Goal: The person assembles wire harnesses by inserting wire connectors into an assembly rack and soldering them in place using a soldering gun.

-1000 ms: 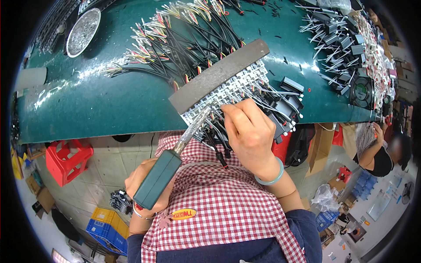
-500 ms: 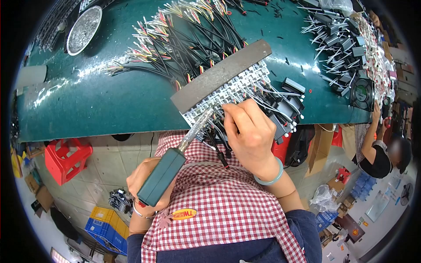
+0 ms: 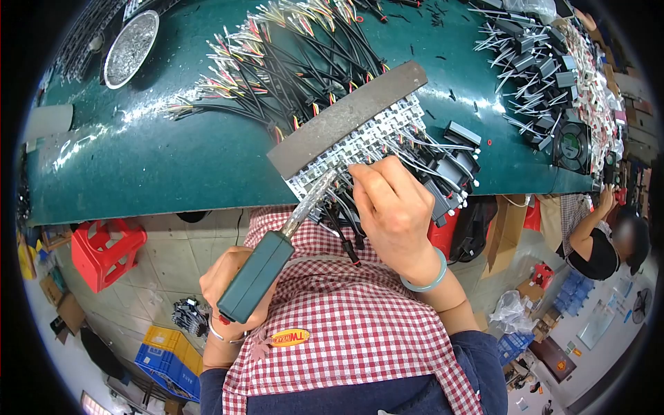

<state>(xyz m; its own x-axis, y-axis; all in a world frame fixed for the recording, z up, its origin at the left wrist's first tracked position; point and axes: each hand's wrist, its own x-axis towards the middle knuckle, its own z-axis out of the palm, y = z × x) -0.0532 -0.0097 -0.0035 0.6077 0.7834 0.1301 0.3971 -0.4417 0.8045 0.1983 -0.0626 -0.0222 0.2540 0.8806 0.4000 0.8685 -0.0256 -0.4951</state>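
My left hand point(image 3: 235, 287) is wrapped round the green handle of a tool point(image 3: 256, 277), whose foil-like shaft points up at a row of small white circuit boards point(image 3: 373, 142). At the lower edge of those boards, my right hand point(image 3: 391, 207) is closed in a pinch; what lies between its fingertips is too small to make out. A flat dark bar point(image 3: 349, 119) lies across the upper side of the boards. Black cables with coloured wire ends point(image 3: 277, 66) fan out beyond the bar. Grey housings point(image 3: 449, 169) with white wires sit right of my right hand.
On the green table point(image 3: 124, 166) are a round metal dish point(image 3: 131, 48) at upper left, a pile of dark housings point(image 3: 529, 66) at right and a small fan point(image 3: 571, 146). A red stool point(image 3: 107, 252) stands below left. Another person point(image 3: 595, 249) is at the right.
The tool and my left hand have shifted slightly to the right since the earliest frame. My right hand stays almost in place. The other person's arm has moved.
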